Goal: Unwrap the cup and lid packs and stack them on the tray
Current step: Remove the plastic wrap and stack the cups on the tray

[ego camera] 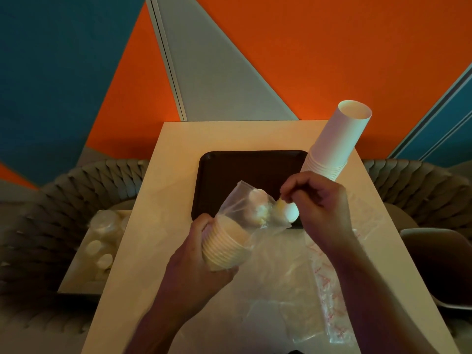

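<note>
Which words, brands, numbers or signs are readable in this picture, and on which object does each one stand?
No text can be read.
Red printing runs along the empty plastic wrapper lying on the table: too blurred to read.
Stack of paper cups, tray, wrapped cup pack: no visible text.

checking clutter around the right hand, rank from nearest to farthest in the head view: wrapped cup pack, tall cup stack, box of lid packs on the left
From the right hand:
1. Wrapped cup pack, just to its left; the fingers pinch its plastic wrap.
2. Tall cup stack, behind it at the tray's right edge.
3. Box of lid packs, far left, off the table.
</note>
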The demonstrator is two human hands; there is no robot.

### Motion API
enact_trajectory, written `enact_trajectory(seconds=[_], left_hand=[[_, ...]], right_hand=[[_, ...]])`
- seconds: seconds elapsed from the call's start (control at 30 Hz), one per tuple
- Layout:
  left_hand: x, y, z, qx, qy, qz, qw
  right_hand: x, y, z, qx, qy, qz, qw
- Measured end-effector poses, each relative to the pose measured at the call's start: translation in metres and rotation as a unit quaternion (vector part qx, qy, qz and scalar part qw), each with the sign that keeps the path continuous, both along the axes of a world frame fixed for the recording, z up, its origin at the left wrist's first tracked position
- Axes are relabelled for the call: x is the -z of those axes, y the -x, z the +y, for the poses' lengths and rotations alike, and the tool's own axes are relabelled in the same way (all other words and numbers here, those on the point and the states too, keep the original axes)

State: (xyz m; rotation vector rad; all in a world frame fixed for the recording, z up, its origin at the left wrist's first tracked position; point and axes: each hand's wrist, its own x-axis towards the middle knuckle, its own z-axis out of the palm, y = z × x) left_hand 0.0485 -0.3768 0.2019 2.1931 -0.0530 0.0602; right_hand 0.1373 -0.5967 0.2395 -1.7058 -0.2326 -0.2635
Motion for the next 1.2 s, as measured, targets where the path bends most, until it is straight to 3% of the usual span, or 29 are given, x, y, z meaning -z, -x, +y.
enact_trajectory(seconds=[0.07,0.27,0.47,0.63,0.8,0.9,1.03,1.2], left_hand=[[-0.003,0.0,-0.003,0.008,-0.004,-0.003,1.0],[-0.01,-0.001,-0.01,0.025,-0.015,0.0,1.0],[-0.005,-0.001,-0.015,0.028,-0.029,0.008,0.999],[-0.005,-0.001,-0.019,0.036,-0.034,0.008,0.999],[-0.003,-0.003,-0.02,0.033,-0.051,0.01,0.998],[-0.001,-0.003,-0.016,0.011,-0.054,0.008,0.998],[-0.005,-0.002,-0.012,-0.015,-0.043,-0.014,0.999],[-0.013,-0.001,-0.011,-0.031,-0.041,-0.046,0.998]], right_hand=[[-0.012,0.002,-0.001,-0.076,0.022,0.024,0.997],[-0.007,-0.01,-0.013,-0.195,0.215,0.094,0.952],[-0.013,-0.004,-0.009,-0.3,0.156,0.169,0.926],[-0.013,0.001,-0.003,-0.324,0.193,0.194,0.906],[-0.007,0.003,-0.002,-0.294,0.174,0.175,0.923],[-0.006,0.0,-0.011,-0.258,0.083,0.191,0.944],[-0.006,-0.002,-0.024,-0.238,0.005,0.238,0.942],[-0.01,-0.001,-0.035,-0.264,0.091,0.224,0.934]])
